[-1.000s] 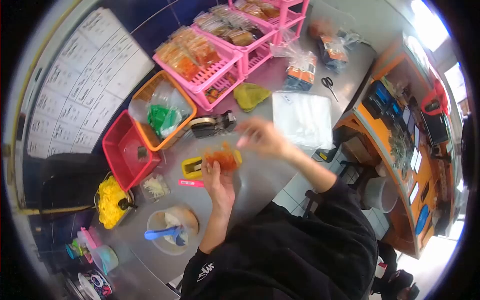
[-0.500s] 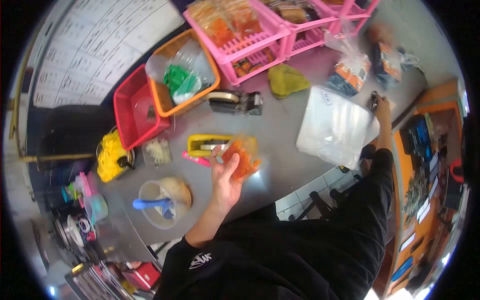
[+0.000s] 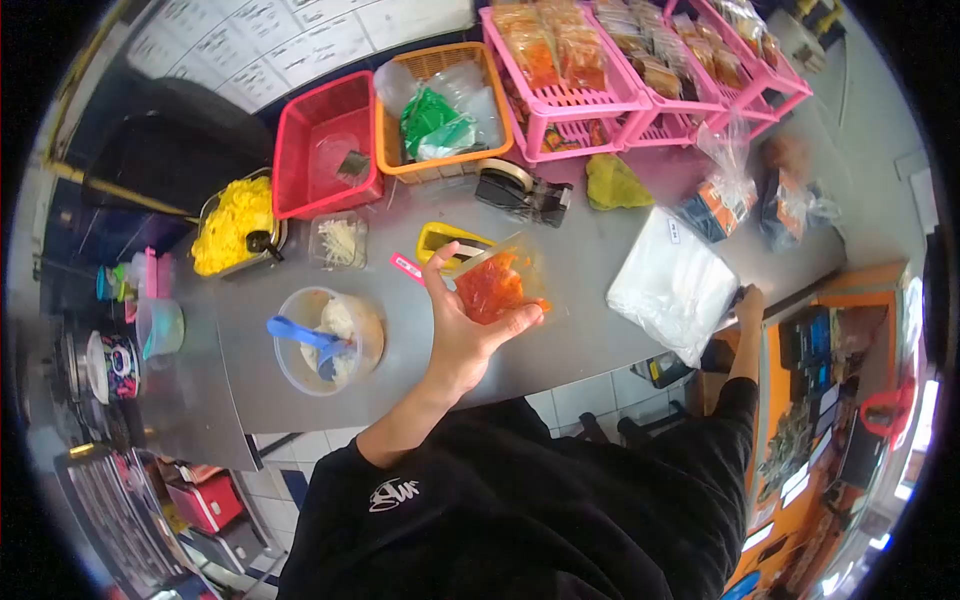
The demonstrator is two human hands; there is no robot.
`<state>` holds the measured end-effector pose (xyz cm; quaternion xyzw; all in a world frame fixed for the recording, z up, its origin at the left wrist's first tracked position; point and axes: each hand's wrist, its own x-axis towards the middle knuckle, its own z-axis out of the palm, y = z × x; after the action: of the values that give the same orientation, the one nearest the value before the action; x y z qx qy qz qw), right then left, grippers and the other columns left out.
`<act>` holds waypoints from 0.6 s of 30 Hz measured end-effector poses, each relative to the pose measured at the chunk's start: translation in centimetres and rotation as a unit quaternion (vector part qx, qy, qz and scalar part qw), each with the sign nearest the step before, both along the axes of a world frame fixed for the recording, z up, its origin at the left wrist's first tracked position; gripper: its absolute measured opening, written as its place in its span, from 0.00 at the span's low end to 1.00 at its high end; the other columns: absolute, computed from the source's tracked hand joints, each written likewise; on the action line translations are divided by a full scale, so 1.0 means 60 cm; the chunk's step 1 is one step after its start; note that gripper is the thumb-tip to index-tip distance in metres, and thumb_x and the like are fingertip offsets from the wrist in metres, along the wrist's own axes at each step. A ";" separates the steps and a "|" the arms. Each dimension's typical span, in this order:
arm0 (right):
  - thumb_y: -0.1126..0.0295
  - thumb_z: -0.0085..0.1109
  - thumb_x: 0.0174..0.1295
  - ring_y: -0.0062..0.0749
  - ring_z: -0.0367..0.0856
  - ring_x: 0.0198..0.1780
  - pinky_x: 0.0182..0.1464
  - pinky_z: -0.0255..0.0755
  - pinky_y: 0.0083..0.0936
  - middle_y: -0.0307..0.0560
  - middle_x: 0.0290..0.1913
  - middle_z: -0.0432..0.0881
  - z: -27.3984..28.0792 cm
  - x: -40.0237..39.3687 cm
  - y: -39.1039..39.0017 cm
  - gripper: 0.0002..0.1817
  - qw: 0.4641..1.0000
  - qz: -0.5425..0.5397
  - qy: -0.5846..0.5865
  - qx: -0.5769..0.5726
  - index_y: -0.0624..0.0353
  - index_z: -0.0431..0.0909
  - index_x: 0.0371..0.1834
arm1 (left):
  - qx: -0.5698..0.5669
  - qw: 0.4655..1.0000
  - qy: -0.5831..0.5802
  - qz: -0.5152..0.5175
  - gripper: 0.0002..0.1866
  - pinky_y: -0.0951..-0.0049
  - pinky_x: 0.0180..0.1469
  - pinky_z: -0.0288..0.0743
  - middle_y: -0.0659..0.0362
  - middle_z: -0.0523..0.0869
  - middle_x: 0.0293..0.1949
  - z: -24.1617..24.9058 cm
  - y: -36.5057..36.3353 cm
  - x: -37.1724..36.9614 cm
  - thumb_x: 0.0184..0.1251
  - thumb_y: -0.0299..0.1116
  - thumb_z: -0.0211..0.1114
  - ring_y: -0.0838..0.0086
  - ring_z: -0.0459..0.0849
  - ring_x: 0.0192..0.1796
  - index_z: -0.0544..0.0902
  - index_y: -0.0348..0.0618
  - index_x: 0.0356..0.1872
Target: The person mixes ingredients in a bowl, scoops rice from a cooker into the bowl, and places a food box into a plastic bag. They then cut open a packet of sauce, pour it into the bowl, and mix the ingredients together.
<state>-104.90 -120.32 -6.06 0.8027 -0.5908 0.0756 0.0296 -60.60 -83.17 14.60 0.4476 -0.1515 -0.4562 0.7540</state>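
In the head view, my left hand (image 3: pixel 466 340) holds a small clear plastic packet of orange-red sauce (image 3: pixel 492 288) above the table, thumb and index finger at its edges. Behind the packet lies a yellow-framed thing (image 3: pixel 440 240), partly covered, with a pink marker-like stick (image 3: pixel 405 266) beside it. Far to the right, my right hand (image 3: pixel 750 306) is closed at the edge of a stack of clear plastic bags (image 3: pixel 665 275). A small dark object shows at its fingers, too small to name.
A tub with a blue scoop (image 3: pixel 300 335) stands at left, near a yellow-filled container (image 3: pixel 235 225) and a small clear box (image 3: pixel 338 240). Behind are a red basket (image 3: pixel 290 150), an orange basket (image 3: pixel 440 170), a tape dispenser (image 3: pixel 535 197), a green cloth (image 3: pixel 615 183) and pink racks (image 3: pixel 580 100).
The view has shifted, so the table's things appear farther right. The left thumb and index finger have spread along the packet, which shows more fully. My right hand stays by the bags.
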 end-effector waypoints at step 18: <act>0.65 0.61 0.55 0.17 0.63 0.19 0.22 0.55 0.14 0.38 0.24 0.71 0.294 0.368 0.452 0.12 0.728 0.276 -0.526 0.343 0.61 0.70 0.27 | -0.103 0.973 -0.153 0.139 0.49 0.65 0.49 0.81 0.49 0.73 0.47 0.043 0.045 0.021 0.43 0.17 0.75 0.64 0.84 0.43 0.49 0.53 0.61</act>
<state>-82.83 -93.19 11.60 0.7178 -0.2499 0.2826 -0.5851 -59.35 -80.48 17.17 0.4484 -0.2473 -0.2547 0.8203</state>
